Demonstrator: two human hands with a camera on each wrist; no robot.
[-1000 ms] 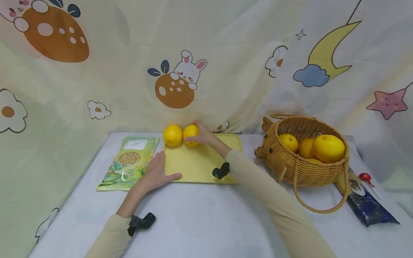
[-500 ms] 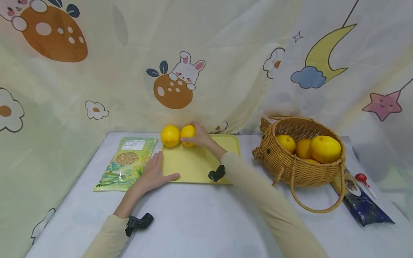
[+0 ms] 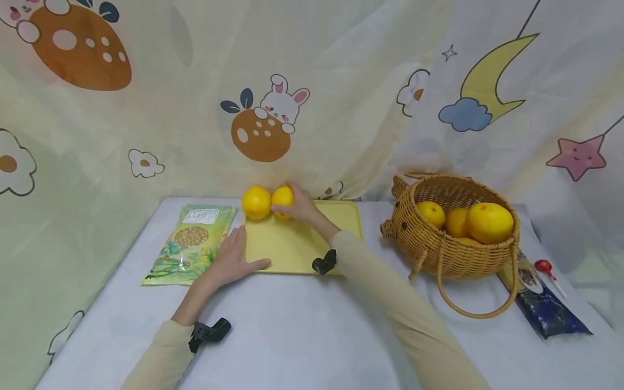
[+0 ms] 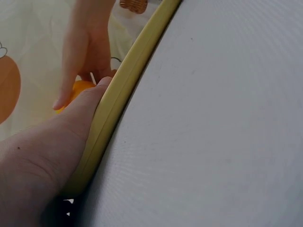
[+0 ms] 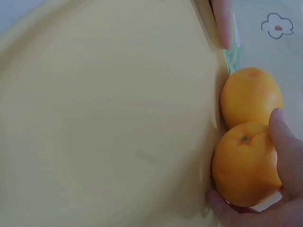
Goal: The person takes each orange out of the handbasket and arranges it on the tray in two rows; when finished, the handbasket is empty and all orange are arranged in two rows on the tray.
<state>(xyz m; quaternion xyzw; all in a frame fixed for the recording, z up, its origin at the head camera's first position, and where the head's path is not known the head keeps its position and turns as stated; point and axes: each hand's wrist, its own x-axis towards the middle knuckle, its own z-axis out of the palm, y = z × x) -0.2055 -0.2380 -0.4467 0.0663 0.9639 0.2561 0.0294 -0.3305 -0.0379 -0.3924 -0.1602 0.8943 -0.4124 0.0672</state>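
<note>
Gripping one orange (image 5: 244, 165) beside a second orange (image 5: 251, 97) with our right hand (image 3: 303, 206), we rest our left hand (image 3: 233, 262), fingers straight, against the yellow tray (image 3: 290, 246).

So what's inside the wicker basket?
Four yellow-orange fruits show in the basket, the lowest mostly covered. Whatever lies deeper is hidden by the fruits and the woven wall.

On a table (image 3: 292, 336), a tray (image 3: 287, 249) lies near the middle with two oranges (image 3: 256, 203) side by side at its far left corner, a packet (image 3: 191, 241) to its left, and, to its right, a basket (image 3: 429, 254) holding more fruit (image 3: 489, 223), then a pouch (image 3: 548, 311) and a lollipop (image 3: 543, 266).
</note>
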